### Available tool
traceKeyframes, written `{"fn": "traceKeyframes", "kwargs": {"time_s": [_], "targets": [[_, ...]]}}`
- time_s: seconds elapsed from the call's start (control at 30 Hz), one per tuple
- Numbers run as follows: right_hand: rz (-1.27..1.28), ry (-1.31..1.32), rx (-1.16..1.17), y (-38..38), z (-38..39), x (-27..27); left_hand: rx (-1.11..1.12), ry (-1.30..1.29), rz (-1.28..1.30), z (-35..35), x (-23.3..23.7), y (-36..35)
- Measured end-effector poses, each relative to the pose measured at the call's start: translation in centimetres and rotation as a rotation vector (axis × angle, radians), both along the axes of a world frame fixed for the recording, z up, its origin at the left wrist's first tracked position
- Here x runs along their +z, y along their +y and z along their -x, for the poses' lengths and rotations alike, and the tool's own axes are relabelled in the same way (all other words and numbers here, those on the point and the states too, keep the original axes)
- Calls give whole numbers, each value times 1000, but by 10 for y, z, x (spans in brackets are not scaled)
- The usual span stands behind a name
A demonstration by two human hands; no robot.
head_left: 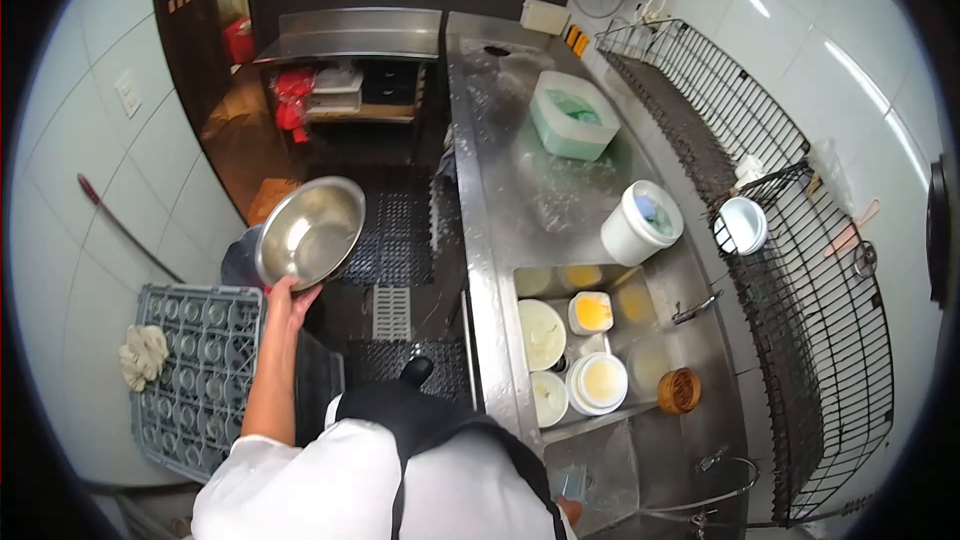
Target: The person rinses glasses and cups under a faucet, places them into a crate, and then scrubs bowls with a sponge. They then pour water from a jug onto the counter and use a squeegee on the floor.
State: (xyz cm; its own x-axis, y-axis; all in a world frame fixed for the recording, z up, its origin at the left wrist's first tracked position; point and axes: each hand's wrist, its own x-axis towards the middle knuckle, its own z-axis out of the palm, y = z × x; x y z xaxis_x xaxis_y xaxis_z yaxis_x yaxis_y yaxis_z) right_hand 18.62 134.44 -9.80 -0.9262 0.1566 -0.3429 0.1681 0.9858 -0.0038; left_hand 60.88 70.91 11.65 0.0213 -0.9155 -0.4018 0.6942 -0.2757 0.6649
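Note:
A wide stainless steel bowl [315,228] hangs tilted over the floor at the left, its inside facing me. My left hand [292,302] grips its lower rim, arm stretched out. Low in the view, mostly hidden by my apron and sleeve, my right hand [571,510] is at the near sink basin [615,455]. A small pale-blue, clear-looking object [573,483] shows right at its fingers; whether the hand holds it I cannot make out.
The farther basin holds a square tub with yellow contents [592,312] and several round white containers. On the steel counter stand a white bucket [632,235] and a tub of greenish liquid [573,135]. A grey glass rack [195,370] is at left; a wire shelf [800,340] lines the right wall.

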Motion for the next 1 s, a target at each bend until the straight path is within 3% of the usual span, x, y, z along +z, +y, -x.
{"fn": "traceKeyframes", "kwargs": {"time_s": [0.07, 0.2, 0.23, 0.33, 0.43, 0.53, 0.73, 0.9, 1.0], "targets": [[265, -257, -152, -13, 11, -12, -45, -37, 28, 5, 17, 9], [563, -430, -316, -39, 39, -58, -58, -73, 51, -1, 26, 21], [781, -425, -423, -47, 41, -52, -53, -80, 47, -4, 27, 25], [1079, -534, -642, -31, 43, -52, -20, -98, 23, -12, 27, 33], [1185, -364, -688, 5, 30, -56, 4, -107, -28, -20, 19, 30], [1255, -168, -613, 17, 7, 5, -1, -142, -66, -16, 6, 12], [1206, 183, -348, 43, 12, 69, -23, -159, -124, 26, -18, -38], [1191, 182, -254, -91, 31, 168, -121, -166, -158, 71, -45, -78], [1170, 144, -132, -191, 63, 186, -212, -195, -137, 97, -53, -97]]}}
